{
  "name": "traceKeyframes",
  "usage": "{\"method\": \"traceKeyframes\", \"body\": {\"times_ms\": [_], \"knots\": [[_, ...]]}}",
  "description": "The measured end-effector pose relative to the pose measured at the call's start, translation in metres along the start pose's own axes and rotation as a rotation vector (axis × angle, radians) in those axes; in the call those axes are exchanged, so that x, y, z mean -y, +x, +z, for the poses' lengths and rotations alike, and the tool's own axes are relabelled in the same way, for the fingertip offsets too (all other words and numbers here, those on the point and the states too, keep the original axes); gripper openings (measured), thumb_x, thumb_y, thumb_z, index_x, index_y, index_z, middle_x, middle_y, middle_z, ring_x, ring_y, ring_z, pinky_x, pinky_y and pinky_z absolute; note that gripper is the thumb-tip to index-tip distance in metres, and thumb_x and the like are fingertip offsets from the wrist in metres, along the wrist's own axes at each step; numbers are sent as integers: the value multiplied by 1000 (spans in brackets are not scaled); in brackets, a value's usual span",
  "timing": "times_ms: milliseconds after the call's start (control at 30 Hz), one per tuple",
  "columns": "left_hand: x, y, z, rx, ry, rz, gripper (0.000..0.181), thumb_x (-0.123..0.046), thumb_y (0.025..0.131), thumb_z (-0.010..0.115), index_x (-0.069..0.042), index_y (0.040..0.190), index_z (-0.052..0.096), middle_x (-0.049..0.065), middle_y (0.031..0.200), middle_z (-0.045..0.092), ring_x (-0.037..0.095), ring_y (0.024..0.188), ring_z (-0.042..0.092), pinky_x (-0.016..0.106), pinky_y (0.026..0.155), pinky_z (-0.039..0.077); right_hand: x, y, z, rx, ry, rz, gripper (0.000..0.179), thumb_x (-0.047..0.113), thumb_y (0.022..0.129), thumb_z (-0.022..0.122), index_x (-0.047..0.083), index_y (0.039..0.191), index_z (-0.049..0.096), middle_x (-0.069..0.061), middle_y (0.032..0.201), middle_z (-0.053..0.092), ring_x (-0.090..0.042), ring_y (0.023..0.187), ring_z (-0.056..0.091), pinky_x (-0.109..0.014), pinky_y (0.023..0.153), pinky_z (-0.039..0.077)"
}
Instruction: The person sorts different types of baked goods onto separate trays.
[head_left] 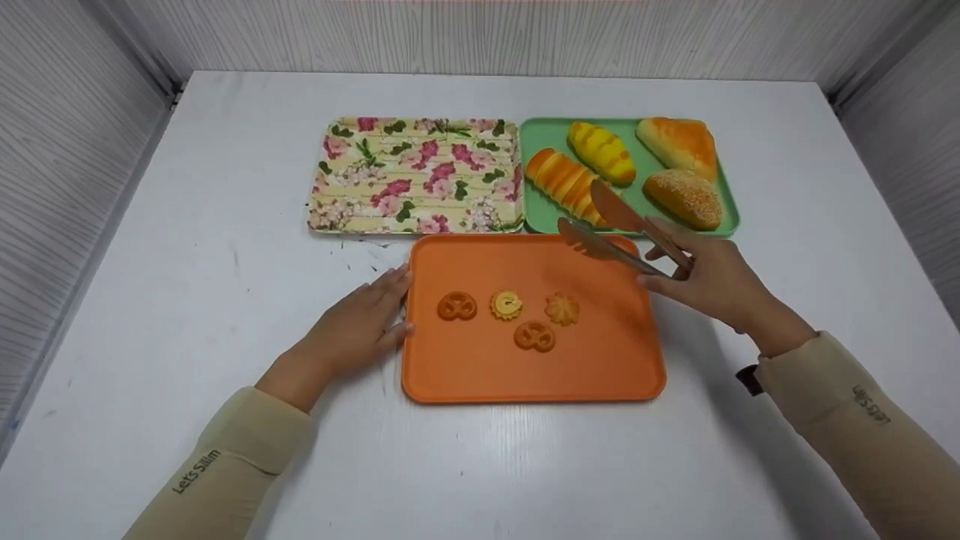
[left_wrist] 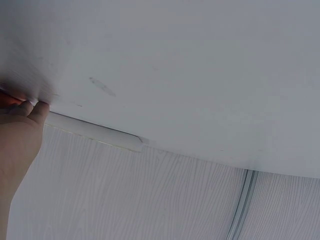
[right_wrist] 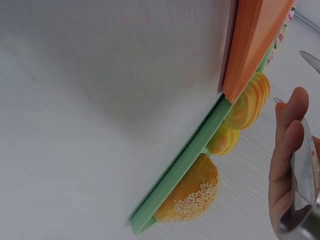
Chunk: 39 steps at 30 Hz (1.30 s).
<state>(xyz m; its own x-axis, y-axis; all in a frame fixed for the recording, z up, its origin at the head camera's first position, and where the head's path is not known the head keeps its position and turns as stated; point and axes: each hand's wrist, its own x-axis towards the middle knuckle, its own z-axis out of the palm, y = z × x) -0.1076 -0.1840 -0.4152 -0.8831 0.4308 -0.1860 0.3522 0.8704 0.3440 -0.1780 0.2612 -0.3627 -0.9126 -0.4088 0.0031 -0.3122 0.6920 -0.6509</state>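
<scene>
Aiming seems underway: right hand (head_left: 712, 277) grips parted metal tongs (head_left: 616, 211), lowering likely needed next; left hand (head_left: 358, 328), fingers straight, touches the orange rectangular tray (head_left: 480, 377) at nine o'clock.

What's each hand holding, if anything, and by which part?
The right hand holds the tongs by the rear part, not the tips. The left hand holds nothing; it rests against the left edge of the orange tray.
</scene>
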Motion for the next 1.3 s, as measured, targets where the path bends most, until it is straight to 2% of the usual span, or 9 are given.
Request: {"method": "traceKeyframes", "body": {"times_ms": [133, 267, 533, 800, 1000, 1300], "knots": [[-1, 0, 0, 0, -4, -2, 72, -46, 100, 39, -10, 154, 7, 5, 159, 9, 19, 144, 8, 43, 114, 14, 0, -10, 4, 29, -37, -54, 73, 33, 83, 75, 28, 146, 39, -1, 104, 68, -15, 63, 58, -24, 54, 47], [0, 0, 1, -7, -1, 3, 71, -44, 100, 40, -9, 154, 9, 5, 159, 11, 20, 144, 10, 44, 114, 14, -2, -18, 7, 69, -35, -130, 73, 30, 82, 76, 30, 146, 40, 4, 101, 67, -13, 58, 57, -25, 51, 47], [0, 1, 1, -9, 0, 3, 71, -45, 100, 41, -9, 154, 10, 5, 158, 12, 19, 144, 10, 44, 114, 15, -2, -29, 10, 152, -28, -175, 69, 30, 82, 76, 29, 144, 44, 10, 97, 65, -9, 61, 59, -25, 52, 47], [1, 1, 1, -7, 9, 5, 71, -45, 100, 40, -10, 154, 8, 4, 159, 9, 19, 144, 9, 44, 114, 15, -3, -30, 15, 208, -32, -243, 65, 26, 83, 75, 19, 142, 48, 6, 97, 68, -5, 65, 61, -25, 55, 50], [1, 1, 1, -4, 4, 7, 71, -46, 100, 39, -9, 154, 9, 4, 159, 10, 19, 144, 8, 43, 114, 15, -1, -30, 19, 251, -53, -236, 63, 27, 85, 74, 20, 142, 48, 6, 100, 68, -4, 68, 61, -26, 61, 53], [1, 0, 1, -15, 12, 4, 72, -45, 100, 41, -10, 154, 9, 5, 159, 12, 19, 144, 10, 44, 114, 15, 3, -29, 19, 254, -96, -214, 60, 22, 85, 74, 22, 141, 50, 8, 99, 68, -5, 69, 61, -28, 61, 52]]}}
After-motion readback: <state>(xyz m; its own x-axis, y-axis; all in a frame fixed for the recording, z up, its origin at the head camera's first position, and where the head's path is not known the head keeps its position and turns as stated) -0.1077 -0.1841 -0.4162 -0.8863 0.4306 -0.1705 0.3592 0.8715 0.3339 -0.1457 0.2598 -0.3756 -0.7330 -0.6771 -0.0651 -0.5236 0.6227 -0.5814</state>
